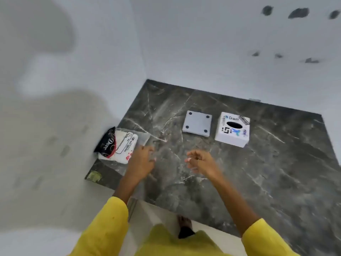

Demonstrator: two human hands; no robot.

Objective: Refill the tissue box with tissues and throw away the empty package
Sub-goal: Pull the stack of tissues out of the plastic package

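Tissue box (232,129) (lid (197,126) beside) sits beyond 2 empty hands.

Left half of the frame smeared by motion blur, dark marks (298,12) at upper right too blurred to identify, small print on the tissue package (118,145) unreadable, yellow sleeves (265,239) cut off at the bottom edge, foot (185,226) partly hidden by clothing.

Tissue box (232,129), tissue package (118,145), both hands empty
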